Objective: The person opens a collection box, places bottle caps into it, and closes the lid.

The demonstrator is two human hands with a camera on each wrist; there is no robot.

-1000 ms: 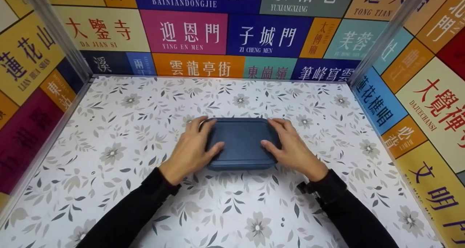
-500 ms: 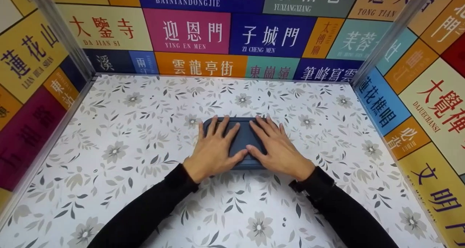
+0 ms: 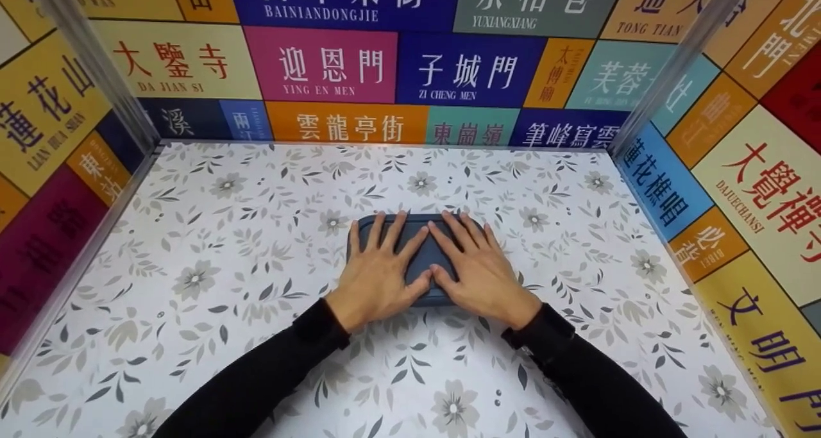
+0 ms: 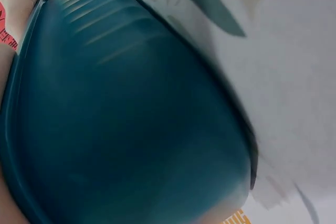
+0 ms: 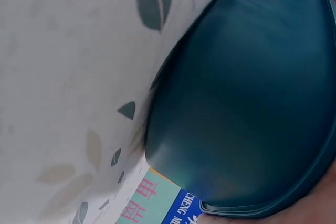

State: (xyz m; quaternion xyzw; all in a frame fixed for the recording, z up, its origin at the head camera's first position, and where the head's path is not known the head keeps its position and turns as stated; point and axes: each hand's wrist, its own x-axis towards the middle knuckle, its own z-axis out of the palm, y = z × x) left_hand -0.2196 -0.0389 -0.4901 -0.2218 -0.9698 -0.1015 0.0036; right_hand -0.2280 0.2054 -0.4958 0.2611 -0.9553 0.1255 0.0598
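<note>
A dark blue rectangular lidded box (image 3: 428, 249) lies on the patterned tabletop, its lid facing up. My left hand (image 3: 378, 277) rests flat on the left half of the lid, fingers spread and pointing away from me. On the right half lies my right hand (image 3: 486, 277), likewise flat with spread fingers. The thumbs nearly meet over the middle, as do the index fingers. In the left wrist view the ribbed side wall of the box (image 4: 121, 114) fills much of the picture. Its opposite end (image 5: 247, 98) shows in the right wrist view. The inside is hidden.
The tabletop (image 3: 192, 335) carries a white cover with grey flowers and leaves. Upright panels with coloured sign blocks (image 3: 321, 63) enclose the back and both sides. Transparent strips (image 3: 680, 72) run up the rear corners.
A second ago both hands gripped the box's short ends with thumbs on the lid. They have since moved inward and lie flat on top, the right hand edging closer to the left.
</note>
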